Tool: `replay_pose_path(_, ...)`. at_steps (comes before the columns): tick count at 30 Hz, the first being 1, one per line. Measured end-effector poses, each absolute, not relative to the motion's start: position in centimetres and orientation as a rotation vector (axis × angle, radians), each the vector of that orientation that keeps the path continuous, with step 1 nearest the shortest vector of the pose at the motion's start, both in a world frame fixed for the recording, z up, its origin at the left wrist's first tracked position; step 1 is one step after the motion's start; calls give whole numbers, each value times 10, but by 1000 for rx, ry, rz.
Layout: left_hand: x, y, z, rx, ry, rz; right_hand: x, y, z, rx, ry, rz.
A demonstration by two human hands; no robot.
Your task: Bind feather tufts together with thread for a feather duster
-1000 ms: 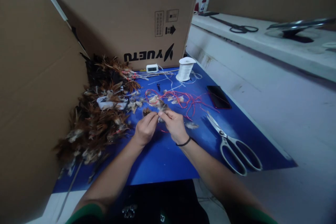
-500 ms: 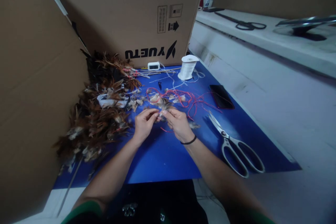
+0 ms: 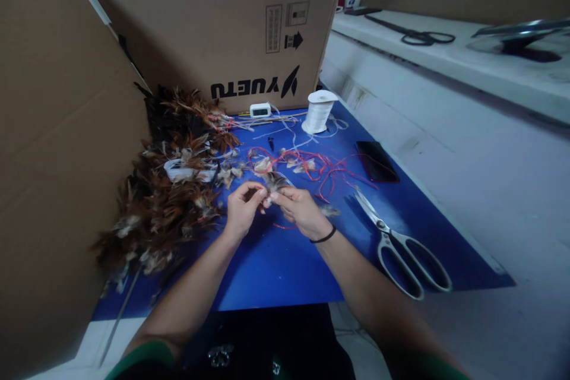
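My left hand (image 3: 243,209) is closed in a pinch, with a bit of red string at its fingertips. Close beside it, my right hand (image 3: 303,212), a black band at its wrist, pinches the base of a small grey-brown feather (image 3: 275,182). The fingertips of both hands nearly meet, so the exact grip is partly hidden. Below them a short red string end (image 3: 284,227) shows against the blue table (image 3: 276,279). Behind the hands lies a tangle of red string (image 3: 318,167) with small pale feathers (image 3: 263,165) around it.
Brown feather bundles (image 3: 164,208) heap up at left against a cardboard box (image 3: 178,24). Large scissors (image 3: 387,234) lie at right, near a dark phone (image 3: 377,161). A white ribbon spool (image 3: 317,114) and a small white digital display (image 3: 260,110) stand at the back.
My hands have shifted slightly apart and turned at the fingertips. The feather now stands out more clearly between them, and the red string at my left fingers shows more.
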State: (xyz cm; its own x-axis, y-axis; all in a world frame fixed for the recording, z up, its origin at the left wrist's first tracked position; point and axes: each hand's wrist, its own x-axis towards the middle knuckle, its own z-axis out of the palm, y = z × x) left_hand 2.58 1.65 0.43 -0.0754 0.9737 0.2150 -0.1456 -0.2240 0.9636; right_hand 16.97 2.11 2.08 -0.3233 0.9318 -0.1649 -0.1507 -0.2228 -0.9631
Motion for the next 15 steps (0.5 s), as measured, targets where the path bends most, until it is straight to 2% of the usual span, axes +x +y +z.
replay_pose_path(15, 32, 15, 0, 1199, 924, 1484, 174, 22, 19, -1021, -1152, 1824)
